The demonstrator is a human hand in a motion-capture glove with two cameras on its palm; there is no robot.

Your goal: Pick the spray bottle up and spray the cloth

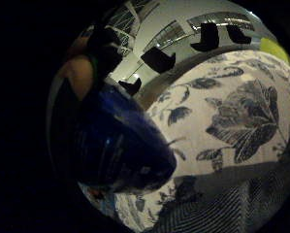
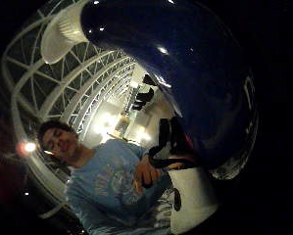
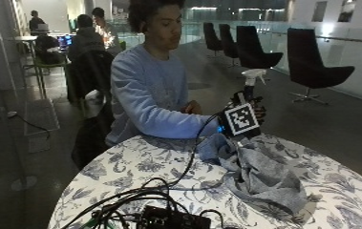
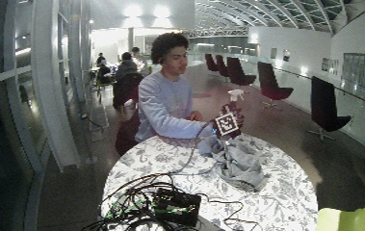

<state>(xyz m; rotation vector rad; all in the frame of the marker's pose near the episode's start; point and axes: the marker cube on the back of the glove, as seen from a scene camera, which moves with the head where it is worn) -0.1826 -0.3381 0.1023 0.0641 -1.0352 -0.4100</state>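
My gloved right hand [image 3: 255, 112] grips a dark blue spray bottle [image 3: 250, 88] and holds it upright above the table. Its white sprayer head [image 3: 254, 75] is at the top. The bottle's blue body [image 1: 120, 145] fills much of both palm views [image 2: 195, 78], with the white sprayer head [image 2: 62, 29] beside it. A crumpled grey cloth [image 3: 257, 174] lies on the round table's floral cover [image 3: 136, 164], just below and in front of the hand. The cloth [image 1: 222, 204] also shows in the little finger side view. The person's bare left hand [image 3: 193, 107] rests near the chest.
A black box [image 3: 168, 218] with a tangle of cables [image 3: 130, 198] sits on the near left part of the table. A cable runs from there to the hand. Black chairs [image 3: 314, 62] stand behind on the open floor.
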